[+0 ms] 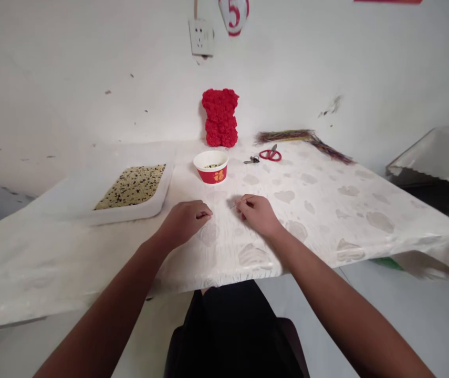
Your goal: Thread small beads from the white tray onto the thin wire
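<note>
My right hand [259,212] rests on the table, its thumb and finger pinched on a thin needle [232,206] that points to the left. To the left of it my left hand [187,220] is closed with thumb and forefinger together. Whatever it may hold is too small to make out. Just beyond both hands stands a red and white paper bowl [210,172] with some small beads [212,166] inside. A white tray [145,213] left of my left hand holds a layer of pale yellow and black beads [132,185].
A red rose-textured bear figure [220,118] stands against the wall. Red-handled scissors [270,155] and a small dark metal object [252,160] lie right of the bowl. Bundles of thin coloured strands [287,136] lie along the back. The patterned tablecloth [311,210] hangs over the front edge.
</note>
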A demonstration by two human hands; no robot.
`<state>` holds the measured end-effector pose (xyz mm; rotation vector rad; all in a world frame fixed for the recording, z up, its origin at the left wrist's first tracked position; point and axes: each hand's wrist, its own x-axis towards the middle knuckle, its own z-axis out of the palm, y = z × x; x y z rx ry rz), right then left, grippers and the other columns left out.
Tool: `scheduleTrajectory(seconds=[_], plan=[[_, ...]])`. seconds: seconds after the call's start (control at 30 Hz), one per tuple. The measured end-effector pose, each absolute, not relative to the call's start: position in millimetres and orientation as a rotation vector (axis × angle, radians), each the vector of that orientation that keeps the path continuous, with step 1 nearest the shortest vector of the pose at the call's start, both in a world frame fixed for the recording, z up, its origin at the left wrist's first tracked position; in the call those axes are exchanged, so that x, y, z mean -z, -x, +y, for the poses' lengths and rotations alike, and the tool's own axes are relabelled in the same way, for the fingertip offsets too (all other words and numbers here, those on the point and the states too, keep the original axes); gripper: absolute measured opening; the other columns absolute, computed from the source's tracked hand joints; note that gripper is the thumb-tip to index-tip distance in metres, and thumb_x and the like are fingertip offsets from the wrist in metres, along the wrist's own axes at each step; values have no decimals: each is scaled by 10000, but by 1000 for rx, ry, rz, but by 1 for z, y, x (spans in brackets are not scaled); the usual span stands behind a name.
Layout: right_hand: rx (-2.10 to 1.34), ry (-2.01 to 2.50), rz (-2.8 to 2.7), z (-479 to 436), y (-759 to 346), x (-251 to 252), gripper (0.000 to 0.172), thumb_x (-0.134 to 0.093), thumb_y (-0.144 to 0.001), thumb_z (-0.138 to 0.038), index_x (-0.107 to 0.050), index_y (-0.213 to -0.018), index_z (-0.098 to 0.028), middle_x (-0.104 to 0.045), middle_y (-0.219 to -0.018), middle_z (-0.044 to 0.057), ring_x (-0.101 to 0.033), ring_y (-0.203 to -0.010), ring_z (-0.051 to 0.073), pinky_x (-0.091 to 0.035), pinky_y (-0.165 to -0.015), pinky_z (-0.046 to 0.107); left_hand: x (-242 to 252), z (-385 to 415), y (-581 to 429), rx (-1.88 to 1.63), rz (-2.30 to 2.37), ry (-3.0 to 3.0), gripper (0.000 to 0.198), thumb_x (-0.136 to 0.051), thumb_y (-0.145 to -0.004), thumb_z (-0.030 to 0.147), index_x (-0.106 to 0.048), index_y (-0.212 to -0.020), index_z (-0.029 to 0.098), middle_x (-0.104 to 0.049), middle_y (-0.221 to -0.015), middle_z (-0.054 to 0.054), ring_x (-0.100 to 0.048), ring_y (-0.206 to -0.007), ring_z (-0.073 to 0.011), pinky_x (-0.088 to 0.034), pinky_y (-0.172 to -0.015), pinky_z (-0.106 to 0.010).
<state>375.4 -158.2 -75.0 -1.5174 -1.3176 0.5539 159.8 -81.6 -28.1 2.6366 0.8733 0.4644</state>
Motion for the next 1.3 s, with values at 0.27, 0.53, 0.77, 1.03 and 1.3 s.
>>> scheduleTrajectory(seconds=[0.27, 0.53, 0.77, 1.03, 1.3], plan=[[-561, 1537, -1290, -164, -374, 67, 236, -599, -876, -321, -637, -691, -180, -591, -569, -15, -524, -533, 129, -391, -573, 284, 52, -82, -157, -521, 800, -2977, 265, -463, -970, 208, -722, -930, 168, -728, -954, -72, -641, -947, -236, -463, -799, -339], [-576, 1534, -1298, -167, -373, 62, 204, -620, -859, -307, -664, -716, -168, -613, -600, -1, -549, -554, 134, -411, -576, 286, 58, -86, -156, -633, 835, -2910, 224, -516, -924, 169, -729, -992, 178, -721, -998, -60, -606, -971, -233, -482, -841, -344], [-623, 1444, -1290, -170, -371, 63, 148, -655, -822, -299, -708, -776, -169, -685, -722, 19, -574, -556, 124, -450, -557, 278, 60, -88, -154, -918, 960, -2538, 186, -576, -875, 173, -720, -992, 185, -747, -994, -43, -660, -970, -201, -509, -899, -330], [-653, 1397, -1283, -170, -371, 64, 122, -677, -799, -283, -732, -775, -176, -708, -762, 34, -585, -569, 135, -463, -560, 298, 57, -87, -156, -1111, 1107, -2141, 81, -681, -821, 193, -725, -890, 196, -767, -885, -6, -710, -844, -160, -558, -860, -291], [-642, 1398, -1243, -172, -364, 57, 119, -666, -803, -258, -744, -775, -172, -663, -661, 8, -582, -569, 135, -446, -555, 282, 57, -84, -157, -1076, 1026, -2031, 82, -730, -797, 250, -720, -851, 189, -765, -848, -17, -720, -824, -168, -576, -826, -288]])
